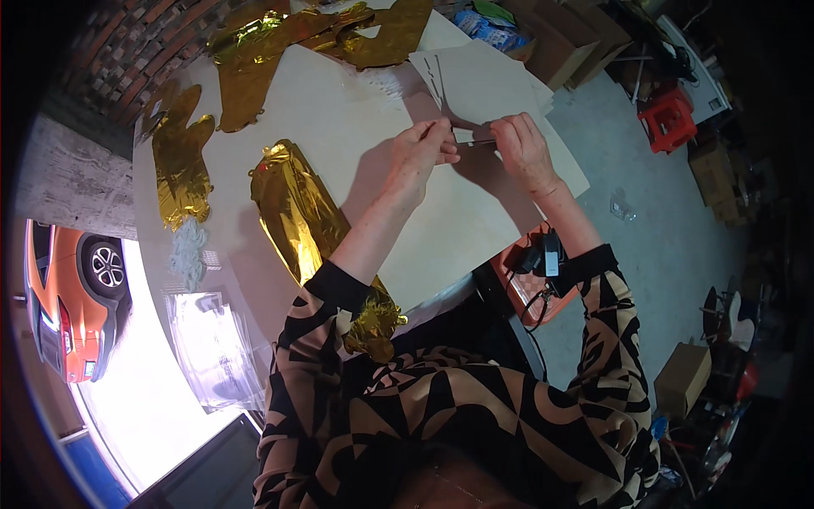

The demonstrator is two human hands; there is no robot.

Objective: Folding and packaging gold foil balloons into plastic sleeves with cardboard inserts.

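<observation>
My left hand and my right hand are raised over the far right part of the white table. Both are pinched closed, with a small, thin, dark-edged strip stretched between their fingertips. Its exact kind is too small to make out. Beneath and beyond them lie pale flat sheets, with a few thin dark strips on top. A flat, folded gold foil balloon rests left of my left forearm, and its near end passes beneath that arm.
More flat gold foil balloons cover the far left of the table. Pale blue strings and clear plastic bags lie along the left edge. Cardboard boxes stand beyond the far right corner, a red stool farther right.
</observation>
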